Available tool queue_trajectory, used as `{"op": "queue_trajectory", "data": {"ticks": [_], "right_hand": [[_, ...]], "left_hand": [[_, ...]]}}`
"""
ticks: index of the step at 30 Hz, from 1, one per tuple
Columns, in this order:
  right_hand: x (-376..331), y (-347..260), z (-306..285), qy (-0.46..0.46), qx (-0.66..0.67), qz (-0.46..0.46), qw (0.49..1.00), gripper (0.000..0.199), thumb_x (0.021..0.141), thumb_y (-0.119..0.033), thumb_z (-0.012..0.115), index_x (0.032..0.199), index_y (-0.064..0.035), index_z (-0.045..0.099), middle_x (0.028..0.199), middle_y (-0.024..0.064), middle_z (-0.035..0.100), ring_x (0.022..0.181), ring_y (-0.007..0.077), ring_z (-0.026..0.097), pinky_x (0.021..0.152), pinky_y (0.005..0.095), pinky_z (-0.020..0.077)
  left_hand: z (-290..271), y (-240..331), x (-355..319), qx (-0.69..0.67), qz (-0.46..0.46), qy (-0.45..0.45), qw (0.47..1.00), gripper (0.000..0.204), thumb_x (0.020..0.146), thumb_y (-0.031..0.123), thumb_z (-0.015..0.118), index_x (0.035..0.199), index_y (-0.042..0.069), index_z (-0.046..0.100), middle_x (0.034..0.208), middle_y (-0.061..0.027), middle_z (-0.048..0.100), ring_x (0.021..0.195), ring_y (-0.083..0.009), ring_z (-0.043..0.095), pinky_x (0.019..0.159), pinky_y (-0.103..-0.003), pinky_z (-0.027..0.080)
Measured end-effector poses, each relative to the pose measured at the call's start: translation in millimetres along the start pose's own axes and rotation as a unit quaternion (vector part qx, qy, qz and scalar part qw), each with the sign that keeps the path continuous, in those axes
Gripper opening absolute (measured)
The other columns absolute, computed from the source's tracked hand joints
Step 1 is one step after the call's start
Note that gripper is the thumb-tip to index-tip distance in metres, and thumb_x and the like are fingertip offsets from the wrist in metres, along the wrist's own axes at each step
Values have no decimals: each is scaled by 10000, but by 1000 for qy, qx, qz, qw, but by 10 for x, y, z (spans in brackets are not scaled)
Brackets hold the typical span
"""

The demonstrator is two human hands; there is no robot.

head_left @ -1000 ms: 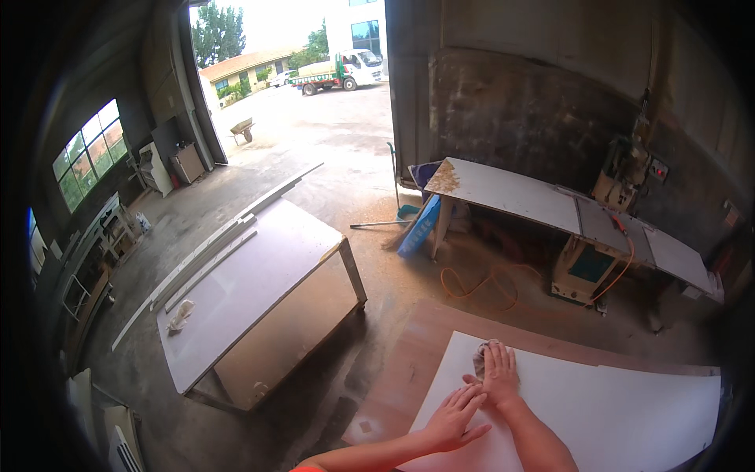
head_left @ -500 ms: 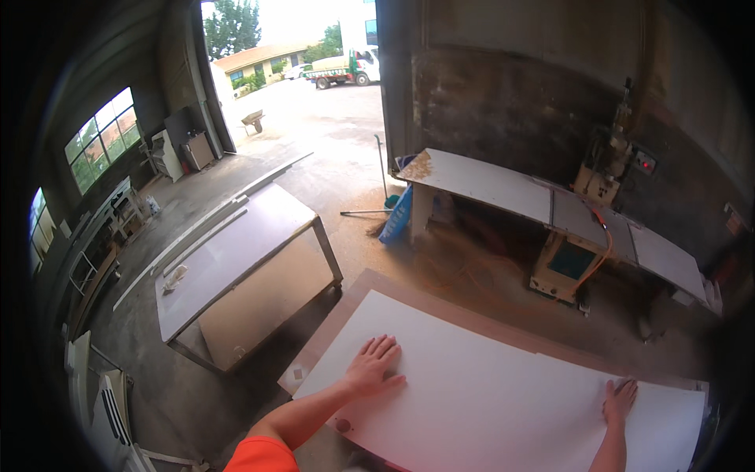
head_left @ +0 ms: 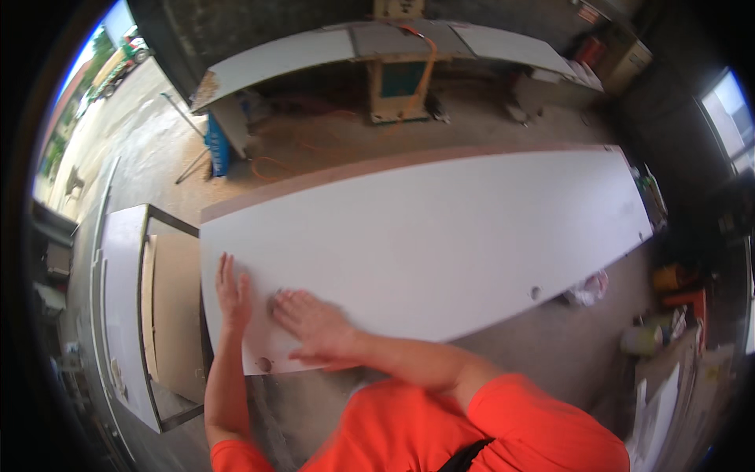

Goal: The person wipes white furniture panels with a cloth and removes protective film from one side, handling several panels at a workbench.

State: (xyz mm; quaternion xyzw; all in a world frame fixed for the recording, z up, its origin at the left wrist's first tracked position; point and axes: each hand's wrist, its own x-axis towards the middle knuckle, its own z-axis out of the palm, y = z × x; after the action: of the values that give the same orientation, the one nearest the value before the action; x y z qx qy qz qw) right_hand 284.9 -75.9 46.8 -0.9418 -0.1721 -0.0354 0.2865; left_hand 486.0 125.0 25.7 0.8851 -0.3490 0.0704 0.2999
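Observation:
A long white board (head_left: pixel 440 236) lies flat in front of me, reaching from the lower left to the far right. My left hand (head_left: pixel 233 293) rests palm down on its left end, fingers stretched out. Just beside it my right hand (head_left: pixel 313 324) lies flat on the board too, fingers spread toward the left. Neither hand holds anything. A small round hole (head_left: pixel 264 364) shows near the board's near corner, and another round hole (head_left: pixel 535 293) sits near the near edge further right. My orange sleeves fill the bottom of the view.
A white-topped work table (head_left: pixel 124 307) with a brown panel under it stands at the left. A second long bench (head_left: pixel 314 51) with a machine and orange cable stands beyond the board. Buckets and clutter (head_left: pixel 668 315) crowd the right side. The doorway opens at the upper left.
My view has swung down and right over the board. My right hand came from the far right end to lie next to my left hand at the left end.

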Motion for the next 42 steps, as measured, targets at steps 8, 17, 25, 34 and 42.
{"op": "queue_trajectory", "data": {"ticks": [8,17,25,34,42], "right_hand": [[-3500,1425,-2023,192,-198,656,703,963,1006,-617,509,1618,73,232,1699,266,237,1610,393,125,1314,470,84],[-3223,496,-1397,119,-148,425,885,1002,964,-719,507,1618,12,301,1713,211,237,1608,346,181,1316,465,146],[-5856,1834,-2599,257,-220,520,784,912,988,-666,526,1562,26,373,1680,206,296,1577,354,242,1290,482,220],[-7740,3015,-3507,400,-235,503,729,522,963,-294,674,1430,-84,571,1521,143,543,1418,341,488,1178,486,382],[-9299,4107,-4661,783,190,428,410,278,934,20,527,1133,-48,710,891,90,702,606,251,650,499,372,517]], "left_hand": [[219,444,234,59,91,-12,994,589,1078,363,531,1538,5,448,1646,-229,367,1527,-421,324,1245,-538,237],[1902,3452,776,-113,229,-131,958,605,1069,350,554,1542,-3,425,1675,-233,302,1547,-438,261,1248,-548,240],[2350,3772,697,29,162,-106,981,637,1025,343,627,1535,9,441,1664,-228,331,1547,-425,267,1258,-555,231],[2407,4035,639,173,85,-53,980,670,975,298,679,1524,-4,442,1658,-223,339,1538,-419,287,1258,-550,237],[2563,4066,466,238,10,45,970,650,978,287,677,1514,-6,456,1637,-233,374,1506,-433,352,1233,-551,290]]}}
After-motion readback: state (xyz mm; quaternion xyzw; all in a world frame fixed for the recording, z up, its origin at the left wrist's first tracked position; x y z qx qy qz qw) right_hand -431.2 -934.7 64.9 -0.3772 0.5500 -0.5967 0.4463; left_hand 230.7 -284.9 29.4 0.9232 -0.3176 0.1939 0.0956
